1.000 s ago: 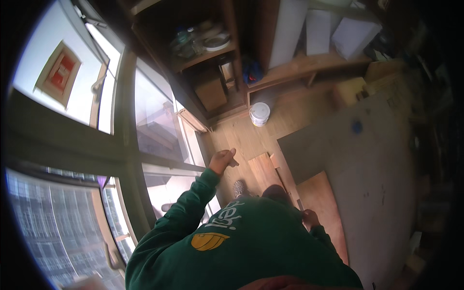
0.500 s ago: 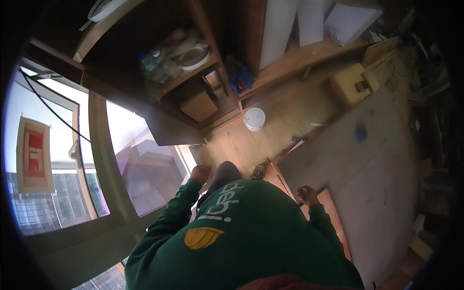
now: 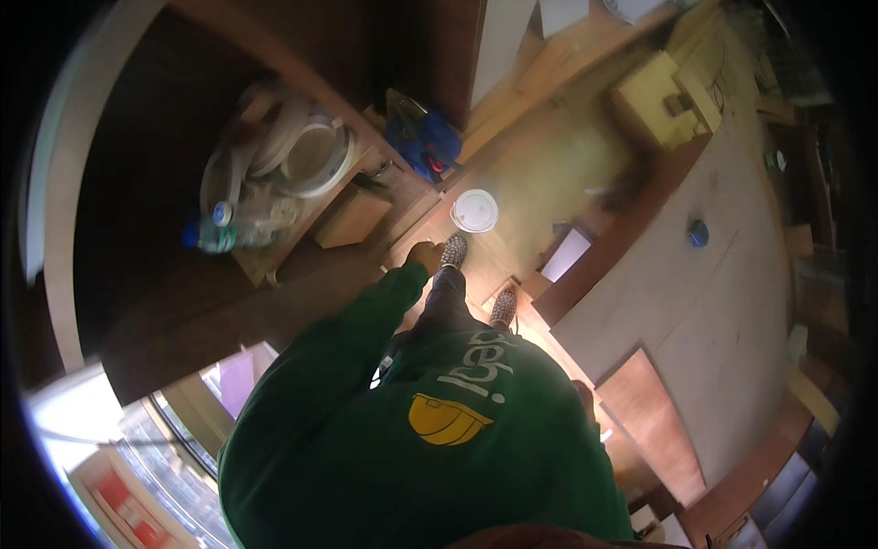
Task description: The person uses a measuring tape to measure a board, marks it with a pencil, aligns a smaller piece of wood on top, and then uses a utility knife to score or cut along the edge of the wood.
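My left hand (image 3: 425,257) hangs in front of me, beside my patterned shoe (image 3: 455,251) as seen from above. Its fingers are pointed away and blurred, so I cannot make out whether they are curled round anything. Just beyond it on the floor stands a white lidded bucket (image 3: 475,211), apart from the hand. My right hand (image 3: 583,397) shows only as a sliver past the side of my green sweatshirt, close to the edge of a large board-topped table (image 3: 677,302); its fingers are hidden.
A dark cabinet on the left has a shelf with white rolls (image 3: 315,157), a plastic bottle (image 3: 215,240) and a cardboard box (image 3: 352,218). A blue bag (image 3: 422,142) sits by the cabinet's corner. On the table lie a blue round object (image 3: 698,233) and a brown panel (image 3: 651,425).
My body has turned left and stepped forward, so the bucket and cabinet are closer. My left arm has swung forward; my right hand has dropped back behind my torso.
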A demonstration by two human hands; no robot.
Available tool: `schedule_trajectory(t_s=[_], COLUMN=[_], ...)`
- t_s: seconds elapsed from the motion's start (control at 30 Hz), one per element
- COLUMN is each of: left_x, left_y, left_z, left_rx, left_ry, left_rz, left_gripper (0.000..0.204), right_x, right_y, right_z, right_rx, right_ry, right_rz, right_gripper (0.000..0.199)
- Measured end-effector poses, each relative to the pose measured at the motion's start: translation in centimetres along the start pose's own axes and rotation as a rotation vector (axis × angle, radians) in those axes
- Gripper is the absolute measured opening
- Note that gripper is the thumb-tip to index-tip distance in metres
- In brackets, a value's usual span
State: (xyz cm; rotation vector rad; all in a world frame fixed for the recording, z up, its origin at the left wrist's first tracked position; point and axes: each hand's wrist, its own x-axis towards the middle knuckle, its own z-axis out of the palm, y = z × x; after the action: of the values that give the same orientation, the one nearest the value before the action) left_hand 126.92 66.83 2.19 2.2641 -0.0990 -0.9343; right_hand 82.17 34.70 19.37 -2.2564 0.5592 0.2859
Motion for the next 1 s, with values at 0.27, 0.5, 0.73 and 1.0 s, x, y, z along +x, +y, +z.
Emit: schedule_trajectory(t_s=[0.27, 0.5, 0.73, 1.0], left_x=[8.5, 8.5, 10.9, 10.3], left_y=[2.2, -0.3, -2.3, 5.2], left_z=[-1.5, -4.7, -7.3, -8.4], left_rx=[-0.061, -0.095, 0.277, 0.543], left_ry=[-0.215, -0.333, -0.414, -0.301], left_rz=[0.126, -0.061, -0.064, 0.180], left_gripper=[0.050, 0.044, 0.057, 0.064], right_x=[-9.0, -6.5, -2.7, -4.7], right_y=[-2.9, -5.5, -5.8, 0.2], right_z=[8.4, 8.0, 7.8, 11.7], right_rx=[0.110, 0.211, 0.345, 0.328], right_ry=[-0.088, -0.014, 0.057, 0.025], right_rz=[0.737, 0.874, 0.872, 0.751], right_gripper=[0.028, 0.026, 0.025, 0.024])
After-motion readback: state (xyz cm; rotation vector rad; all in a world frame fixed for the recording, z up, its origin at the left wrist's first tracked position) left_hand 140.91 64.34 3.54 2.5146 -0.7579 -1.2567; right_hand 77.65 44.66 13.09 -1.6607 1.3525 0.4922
